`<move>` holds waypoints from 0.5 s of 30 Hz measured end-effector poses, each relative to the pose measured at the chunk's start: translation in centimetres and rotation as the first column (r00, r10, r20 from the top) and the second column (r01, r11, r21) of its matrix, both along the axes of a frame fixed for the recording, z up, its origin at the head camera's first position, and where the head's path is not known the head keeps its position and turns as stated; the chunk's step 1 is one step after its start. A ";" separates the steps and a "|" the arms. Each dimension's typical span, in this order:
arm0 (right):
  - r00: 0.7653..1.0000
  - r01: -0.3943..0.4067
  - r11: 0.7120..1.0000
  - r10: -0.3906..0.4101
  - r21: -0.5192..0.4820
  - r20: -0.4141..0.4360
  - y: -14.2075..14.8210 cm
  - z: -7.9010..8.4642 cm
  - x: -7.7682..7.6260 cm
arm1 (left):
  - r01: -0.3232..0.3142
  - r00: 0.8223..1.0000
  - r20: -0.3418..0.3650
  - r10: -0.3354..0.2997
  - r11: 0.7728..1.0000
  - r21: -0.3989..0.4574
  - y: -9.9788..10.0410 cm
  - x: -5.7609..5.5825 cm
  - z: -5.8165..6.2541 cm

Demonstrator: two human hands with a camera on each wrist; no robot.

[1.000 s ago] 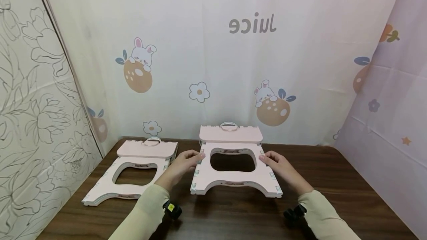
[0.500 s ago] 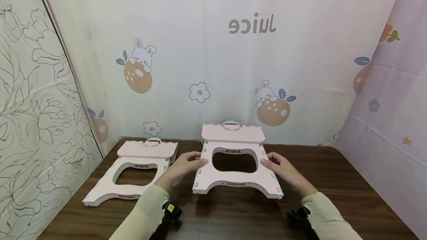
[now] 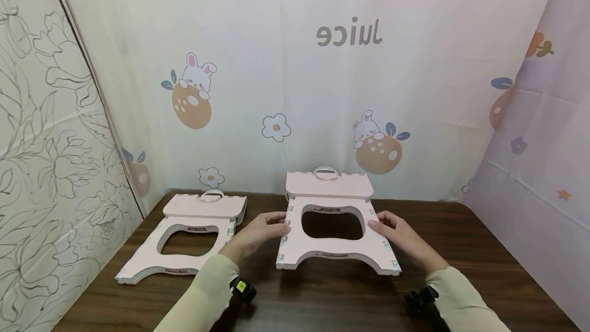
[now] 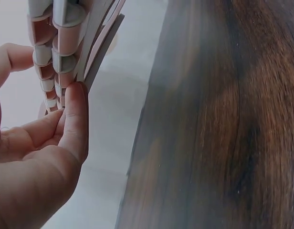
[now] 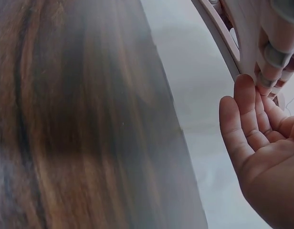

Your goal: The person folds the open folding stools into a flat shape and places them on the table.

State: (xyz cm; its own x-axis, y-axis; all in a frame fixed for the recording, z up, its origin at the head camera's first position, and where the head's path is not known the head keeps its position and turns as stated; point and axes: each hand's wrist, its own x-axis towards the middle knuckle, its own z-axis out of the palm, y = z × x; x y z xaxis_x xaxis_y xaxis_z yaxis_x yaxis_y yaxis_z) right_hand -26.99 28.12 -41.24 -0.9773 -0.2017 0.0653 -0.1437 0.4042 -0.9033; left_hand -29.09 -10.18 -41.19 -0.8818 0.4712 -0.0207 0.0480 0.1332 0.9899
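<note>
A folded pink folding stool (image 3: 329, 184) with a handle loop at its far end is held level by its two sides, and it seems raised over the table. My left hand (image 3: 257, 235) grips its left edge, thumb on top and fingers beneath. On the opposite edge my right hand (image 3: 402, 237) pinches it the same way. Both wrist views show hinge knuckles along the stool's edges, with the left hand (image 4: 47, 152) and right hand (image 5: 266, 143) against them. A second folded stool (image 3: 203, 206) lies on the left of the table.
The dark wooden table (image 3: 465, 270) runs back to a printed curtain (image 3: 415, 65) with bunnies and flowers. Curtains also stand at the left and right sides. Black wrist cameras (image 3: 243, 290) sit under both sleeves.
Both hands have shifted the held stool a little to the right. The second stool stays where it was.
</note>
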 end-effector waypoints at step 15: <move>0.995 0.090 0.993 -0.093 0.073 0.035 2.3 -0.2 0.5 | 0.053 0.998 0.025 -0.054 0.998 0.025 2.9 -0.7 -0.7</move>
State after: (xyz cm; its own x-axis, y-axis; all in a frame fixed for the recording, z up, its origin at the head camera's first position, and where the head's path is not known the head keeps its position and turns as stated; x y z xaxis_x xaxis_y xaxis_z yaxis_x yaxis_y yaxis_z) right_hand -26.52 30.42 -41.45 -0.9934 -0.1138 0.0157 -0.0686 0.4779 -0.8757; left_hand -29.79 -7.31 -41.89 -0.8547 0.5182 -0.0308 0.0288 0.1065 0.9939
